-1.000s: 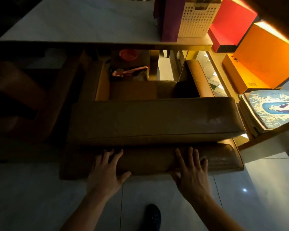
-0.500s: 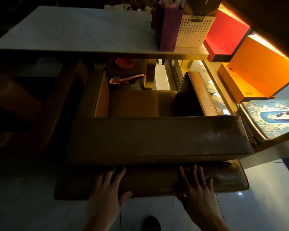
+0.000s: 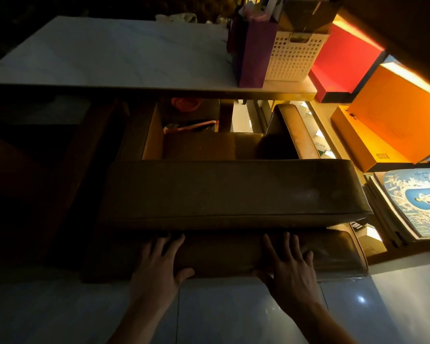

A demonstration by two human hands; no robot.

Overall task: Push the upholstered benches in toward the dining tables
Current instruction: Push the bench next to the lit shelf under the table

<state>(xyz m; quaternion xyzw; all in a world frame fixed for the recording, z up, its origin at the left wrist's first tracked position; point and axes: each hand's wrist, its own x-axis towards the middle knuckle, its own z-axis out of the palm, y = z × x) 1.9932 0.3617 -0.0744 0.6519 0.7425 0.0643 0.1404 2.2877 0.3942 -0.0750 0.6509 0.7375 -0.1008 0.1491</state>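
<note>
Bench point(image 3: 233, 192) is the thing in hand: a brown upholstered seat with padded arms, standing on the floor directly in front of the dining table point(image 3: 109, 55), its open seat end facing the table and its thick back rail nearest the person. Both palms lie flat on the lower padded edge point(image 3: 221, 254) beneath that back rail. The left hand point(image 3: 157, 264) has its fingers spread and pressed against the padding, thumb out to the side; the right hand point(image 3: 288, 264) does the same farther along. Neither hand grips or pinches anything; they are open and bearing forward. Set apart like this, low on the frame, they seem placed to drive the bench straight without tipping or turning it.

The seat front already sits about under the table's near edge, so the push looks well along, though some travel may remain.

Underneath, a red bowl-like object point(image 3: 185, 104) and some clutter could block the way. The floor point(image 3: 233, 314) is glossy pale tile, which should let the bench slide. The room is dim, lit warmly from the right, where a red box point(image 3: 343, 63), an orange box point(image 3: 397, 115) and a stack of magazines point(image 3: 412, 204) sit on a shelf just beside the bench. A purple bag point(image 3: 253, 53) and a white perforated basket point(image 3: 293, 58) stand on the tabletop.
</note>
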